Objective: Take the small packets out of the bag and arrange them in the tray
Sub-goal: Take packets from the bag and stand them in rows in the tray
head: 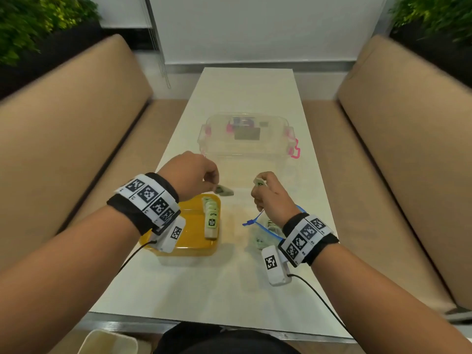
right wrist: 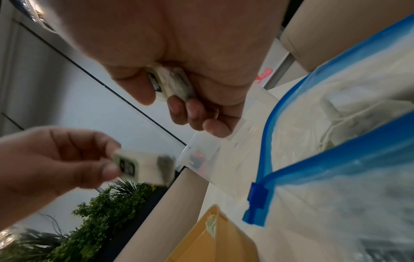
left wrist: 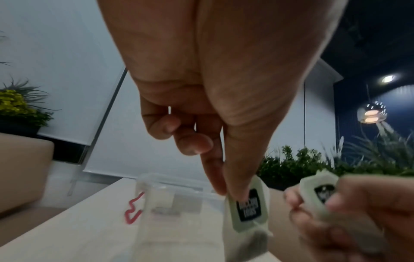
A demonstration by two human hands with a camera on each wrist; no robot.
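My left hand (head: 201, 175) pinches a small pale-green packet (head: 224, 190) with a black label by its top, above the far right corner of the yellow tray (head: 189, 241). The same packet (left wrist: 247, 209) hangs from thumb and forefinger in the left wrist view. My right hand (head: 268, 192) grips another packet (head: 260, 182) in its curled fingers, above the clear zip bag (head: 260, 233) with a blue slider. That packet (right wrist: 170, 83) is tucked into the palm. A row of several packets (head: 211, 218) stands along the tray's right side. More packets lie inside the bag (right wrist: 349, 124).
A clear plastic box (head: 245, 136) with pink latches stands on the white table (head: 229, 284) beyond my hands. Tan benches (head: 76, 129) flank the table on both sides. Plants (head: 38, 19) stand behind the benches.
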